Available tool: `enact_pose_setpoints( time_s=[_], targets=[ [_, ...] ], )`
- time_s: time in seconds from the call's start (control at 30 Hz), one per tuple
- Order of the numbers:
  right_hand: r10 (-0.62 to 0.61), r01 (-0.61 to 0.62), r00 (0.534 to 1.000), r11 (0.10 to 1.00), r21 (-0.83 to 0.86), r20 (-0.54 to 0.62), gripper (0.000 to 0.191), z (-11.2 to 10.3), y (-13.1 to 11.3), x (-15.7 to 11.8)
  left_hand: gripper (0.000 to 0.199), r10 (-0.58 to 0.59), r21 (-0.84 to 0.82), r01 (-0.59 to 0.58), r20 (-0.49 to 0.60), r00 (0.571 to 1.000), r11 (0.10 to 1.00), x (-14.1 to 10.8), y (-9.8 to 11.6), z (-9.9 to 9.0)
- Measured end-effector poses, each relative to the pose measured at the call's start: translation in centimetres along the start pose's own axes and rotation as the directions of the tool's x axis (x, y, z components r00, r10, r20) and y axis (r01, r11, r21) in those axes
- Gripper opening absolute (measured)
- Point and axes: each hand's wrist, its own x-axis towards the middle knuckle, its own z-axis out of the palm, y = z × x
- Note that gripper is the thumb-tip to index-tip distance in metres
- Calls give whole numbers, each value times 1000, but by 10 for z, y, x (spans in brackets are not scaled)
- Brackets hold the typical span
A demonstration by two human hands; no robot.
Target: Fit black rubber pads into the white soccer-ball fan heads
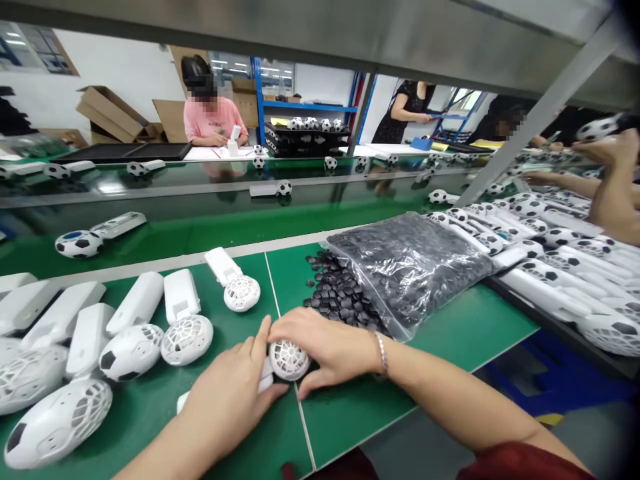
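Observation:
Both my hands hold one white device with a round, grille-like head (289, 360) over the green table. My left hand (233, 380) is closed round its white handle, at the head's left side. My right hand (325, 347) curves over the head from the right, fingers on top and thumb below. Just behind my right hand, a heap of small black pieces (340, 293) spills from a clear plastic bag (410, 260). A similar white device (241, 292) lies beyond my left hand. More white devices, some with black patches (131, 352), lie in a row at the left.
A conveyor (200, 230) carrying football-patterned devices runs behind the table. At the right, a black tray (525, 310) is piled with them, near another person's arm (617, 193). A person in a pink shirt (213, 122) sits across the line. A metal post (540, 120) slants down at the right.

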Motion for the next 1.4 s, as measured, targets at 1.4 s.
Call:
enact_pose_setpoints(
  time_s=[1.4],
  targets=[
    [197,-135,926,969,206,-323,5,3,-15,-10,53,-42,-45,38,-92,995,998,2,-9,-10]
  ],
)
